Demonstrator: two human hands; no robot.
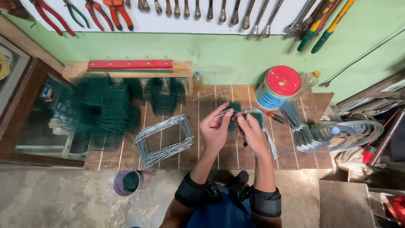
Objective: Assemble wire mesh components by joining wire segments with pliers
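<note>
The left hand (214, 128) pinches a thin silver wire (222, 114) between thumb and fingertips, its grip pressed together on the wire's near end. The right hand (252, 133) is closed around a small piece of green wire mesh (233, 110), which sits just above both grips and touches the fingers of each; the wire runs from the left grip toward that mesh. Whether the right hand also holds a tool cannot be told.

Just right of the right grip lies a loose bundle of silver wires (270, 141) on the wooden desk (219, 158), and beyond it a red-handled screwdriver (276, 118). Farther right sits a bigger heap of bent silver wires (301, 131), near a blue tin with a red lid (278, 86). Left of the left grip rests a stack of silver wire frames (163, 139), and well beyond that a pile of green mesh panels (105, 107). Pliers and spanners hang on the wall above.
</note>
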